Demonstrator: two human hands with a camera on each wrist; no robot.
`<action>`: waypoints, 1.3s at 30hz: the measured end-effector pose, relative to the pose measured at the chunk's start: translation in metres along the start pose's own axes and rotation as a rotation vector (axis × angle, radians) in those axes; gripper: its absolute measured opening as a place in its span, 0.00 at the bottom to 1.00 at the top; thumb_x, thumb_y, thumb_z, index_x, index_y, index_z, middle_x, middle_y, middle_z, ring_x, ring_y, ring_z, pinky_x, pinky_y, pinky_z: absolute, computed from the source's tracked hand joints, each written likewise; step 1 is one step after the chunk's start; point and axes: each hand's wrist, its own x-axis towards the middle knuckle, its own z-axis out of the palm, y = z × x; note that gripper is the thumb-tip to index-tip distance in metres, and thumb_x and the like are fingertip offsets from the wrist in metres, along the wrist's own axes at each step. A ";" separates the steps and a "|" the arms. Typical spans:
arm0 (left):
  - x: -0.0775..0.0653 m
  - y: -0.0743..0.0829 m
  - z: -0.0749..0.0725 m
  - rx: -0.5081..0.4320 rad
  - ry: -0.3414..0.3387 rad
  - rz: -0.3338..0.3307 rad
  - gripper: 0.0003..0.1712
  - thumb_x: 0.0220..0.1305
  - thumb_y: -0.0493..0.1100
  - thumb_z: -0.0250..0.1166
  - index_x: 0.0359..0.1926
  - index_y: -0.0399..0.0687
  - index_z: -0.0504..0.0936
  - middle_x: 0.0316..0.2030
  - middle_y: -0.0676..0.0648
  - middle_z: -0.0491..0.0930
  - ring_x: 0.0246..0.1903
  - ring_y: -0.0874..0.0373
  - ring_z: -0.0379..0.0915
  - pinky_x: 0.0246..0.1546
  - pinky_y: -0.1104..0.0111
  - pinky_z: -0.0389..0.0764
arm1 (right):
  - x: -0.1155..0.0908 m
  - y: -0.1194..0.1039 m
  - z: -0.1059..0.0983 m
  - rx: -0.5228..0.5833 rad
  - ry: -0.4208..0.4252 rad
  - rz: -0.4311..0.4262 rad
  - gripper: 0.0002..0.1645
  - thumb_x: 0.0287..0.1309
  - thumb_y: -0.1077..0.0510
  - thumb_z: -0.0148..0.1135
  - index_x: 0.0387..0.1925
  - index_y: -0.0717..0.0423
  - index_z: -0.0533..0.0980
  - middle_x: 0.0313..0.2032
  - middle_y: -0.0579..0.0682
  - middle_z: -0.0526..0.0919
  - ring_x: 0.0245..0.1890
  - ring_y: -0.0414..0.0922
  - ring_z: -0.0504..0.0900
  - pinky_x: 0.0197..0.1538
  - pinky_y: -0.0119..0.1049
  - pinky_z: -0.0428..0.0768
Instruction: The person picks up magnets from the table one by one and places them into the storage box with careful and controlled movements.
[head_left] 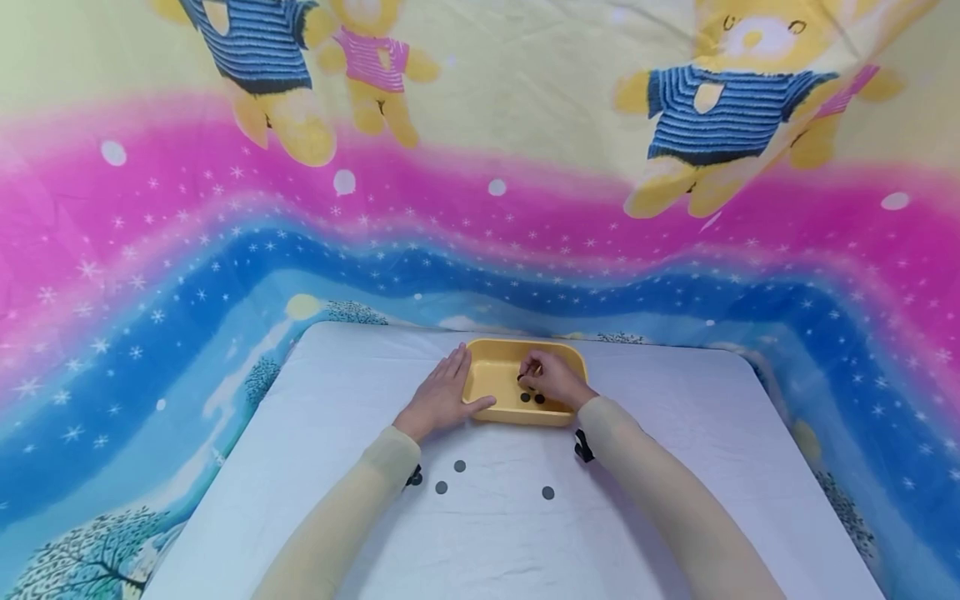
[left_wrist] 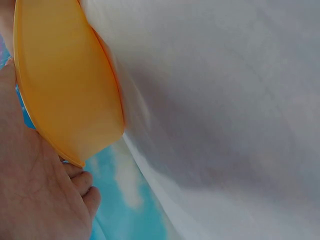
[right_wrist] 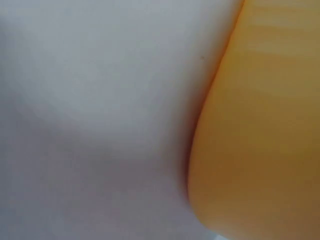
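Note:
A yellow rectangular tray stands near the far edge of the table. My left hand lies along its left end with fingers straight, the thumb stretched over the front rim. In the left wrist view, that hand rests against the tray's wall. My right hand reaches inside over the right half and pinches a small dark disc. Below its fingertips, more dark round discs lie on the tray's floor. Only the tray's outer wall shows in the right wrist view; the hand is out of sight there.
Several grey discs lie on the white-covered table before the tray: one grey disc to the right, others to the left. Black wrist devices sit under both sleeves. A patterned cloth hangs behind the table.

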 end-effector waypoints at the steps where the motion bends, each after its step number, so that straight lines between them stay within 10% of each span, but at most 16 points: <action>1: 0.000 0.000 0.000 -0.002 -0.002 -0.001 0.67 0.58 0.87 0.37 0.80 0.42 0.36 0.80 0.44 0.31 0.79 0.50 0.30 0.78 0.59 0.39 | 0.001 0.001 0.001 -0.002 -0.004 0.005 0.07 0.63 0.59 0.68 0.39 0.52 0.77 0.35 0.49 0.80 0.31 0.47 0.77 0.31 0.38 0.79; 39: -0.002 0.002 -0.002 0.001 0.008 -0.001 0.66 0.60 0.84 0.41 0.80 0.41 0.38 0.80 0.43 0.33 0.79 0.49 0.32 0.78 0.58 0.41 | 0.007 0.005 0.006 -0.136 0.043 -0.070 0.04 0.67 0.52 0.64 0.38 0.43 0.76 0.34 0.43 0.79 0.29 0.45 0.77 0.29 0.38 0.79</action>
